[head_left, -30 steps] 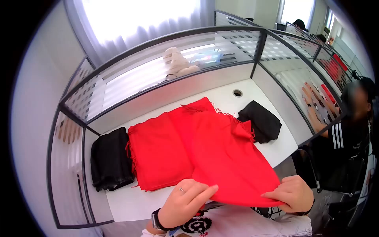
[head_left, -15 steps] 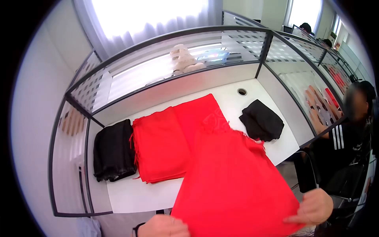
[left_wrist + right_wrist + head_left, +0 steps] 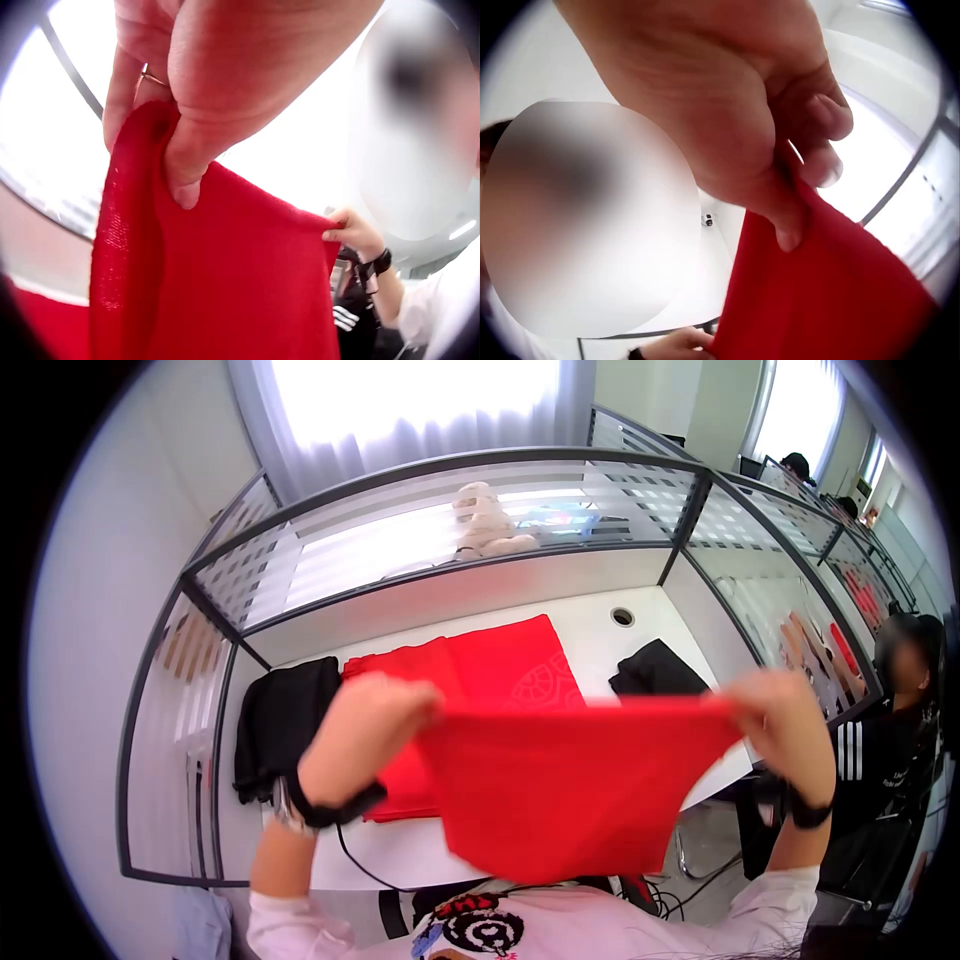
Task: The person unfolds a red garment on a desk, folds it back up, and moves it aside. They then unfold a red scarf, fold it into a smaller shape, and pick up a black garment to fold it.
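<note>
A red scarf (image 3: 560, 790) hangs raised in front of the body, stretched between both hands, its upper edge nearly level. At one upper corner my left hand (image 3: 370, 725) pinches it; in the left wrist view the thumb (image 3: 185, 184) lies flat against the cloth. The opposite corner is pinched by my right hand (image 3: 785, 720), thumb on one side and fingers behind, as the right wrist view shows. Behind the raised scarf, more red cloth (image 3: 515, 655) lies flat and folded on the white desk, partly covered, with a faint round pattern near its right side.
Folded black cloth (image 3: 285, 730) lies at the desk's left end and another black bundle (image 3: 660, 668) at the right. Low partitions with a dark frame (image 3: 450, 460) enclose the desk. A person in black (image 3: 880, 750) is beyond the right side. A cable (image 3: 360, 860) hangs near the front edge.
Both hands have risen from the desk's front edge, lifting the scarf off the pile. It now hangs between them, and the patterned red cloth beneath shows.
</note>
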A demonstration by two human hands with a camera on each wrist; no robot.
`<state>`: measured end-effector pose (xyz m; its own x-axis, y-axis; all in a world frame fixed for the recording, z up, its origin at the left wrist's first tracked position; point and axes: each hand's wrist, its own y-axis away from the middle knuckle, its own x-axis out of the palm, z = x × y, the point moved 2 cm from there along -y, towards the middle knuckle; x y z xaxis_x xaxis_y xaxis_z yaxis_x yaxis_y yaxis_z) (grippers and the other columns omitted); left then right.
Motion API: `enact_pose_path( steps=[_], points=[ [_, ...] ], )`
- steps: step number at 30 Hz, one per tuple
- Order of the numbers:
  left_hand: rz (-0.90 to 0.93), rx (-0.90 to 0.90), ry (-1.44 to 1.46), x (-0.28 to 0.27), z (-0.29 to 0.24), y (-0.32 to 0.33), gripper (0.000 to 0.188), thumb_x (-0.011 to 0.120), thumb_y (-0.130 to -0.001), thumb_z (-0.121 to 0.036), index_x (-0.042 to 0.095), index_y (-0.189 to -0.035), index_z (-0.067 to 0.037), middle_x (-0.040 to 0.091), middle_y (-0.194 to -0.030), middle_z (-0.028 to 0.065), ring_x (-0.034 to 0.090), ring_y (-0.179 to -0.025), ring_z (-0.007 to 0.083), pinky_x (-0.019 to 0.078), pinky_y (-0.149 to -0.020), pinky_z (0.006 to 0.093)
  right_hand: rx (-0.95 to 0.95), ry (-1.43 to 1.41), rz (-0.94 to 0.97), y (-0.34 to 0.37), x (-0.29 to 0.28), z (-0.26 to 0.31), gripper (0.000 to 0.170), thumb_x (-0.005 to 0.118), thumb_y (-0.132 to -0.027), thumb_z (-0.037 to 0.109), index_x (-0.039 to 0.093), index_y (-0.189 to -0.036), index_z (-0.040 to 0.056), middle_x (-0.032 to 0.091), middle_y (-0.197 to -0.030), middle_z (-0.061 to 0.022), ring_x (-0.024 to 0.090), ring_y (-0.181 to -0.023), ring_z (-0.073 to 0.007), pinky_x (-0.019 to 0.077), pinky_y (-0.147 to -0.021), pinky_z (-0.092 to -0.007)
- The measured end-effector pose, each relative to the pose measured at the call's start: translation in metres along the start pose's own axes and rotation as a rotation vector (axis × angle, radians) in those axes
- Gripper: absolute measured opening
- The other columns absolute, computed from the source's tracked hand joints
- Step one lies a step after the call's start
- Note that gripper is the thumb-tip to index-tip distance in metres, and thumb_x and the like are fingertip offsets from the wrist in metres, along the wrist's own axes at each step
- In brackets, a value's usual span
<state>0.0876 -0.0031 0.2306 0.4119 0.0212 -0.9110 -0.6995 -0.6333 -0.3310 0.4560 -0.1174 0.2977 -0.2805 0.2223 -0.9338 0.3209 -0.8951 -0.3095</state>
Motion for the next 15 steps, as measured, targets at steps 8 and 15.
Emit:
enact_pose_path(
  steps=[8, 15],
  points=[
    [-0.508, 0.03, -0.715, -0.122, 0.018, -0.1, 0.033, 0.049, -0.086, 0.009, 0.066, -0.111, -0.006, 0.069, -0.093, 0.0182, 0.066, -0.087, 0.0401, 0.0535, -0.074, 0.0428, 0.006, 0.328, -0.71, -0.102, -0.082, -0.015, 0.017, 0.066, -0.096, 0.016, 0.076, -0.107, 0.0069, 0.071, -0.076, -0.0086, 0.063, -0.062, -0.0141, 0.0491, -0.061, -0.0256],
    [-0.706, 0.215, -0.716, -0.165, -0.018, -0.073, 0.031, 0.05, -0.084, 0.01, 0.063, -0.109, -0.003, 0.068, -0.098, 0.0189, 0.064, -0.088, 0.0408, 0.0526, -0.073, 0.0447, -0.106, 0.241, -0.839, -0.085, -0.086, -0.002, 0.018, 0.072, -0.092, 0.022, 0.076, -0.104, 0.0086, 0.071, -0.074, -0.0081, 0.06, -0.059, -0.0089, 0.0446, -0.055, -0.0241]
  ],
)
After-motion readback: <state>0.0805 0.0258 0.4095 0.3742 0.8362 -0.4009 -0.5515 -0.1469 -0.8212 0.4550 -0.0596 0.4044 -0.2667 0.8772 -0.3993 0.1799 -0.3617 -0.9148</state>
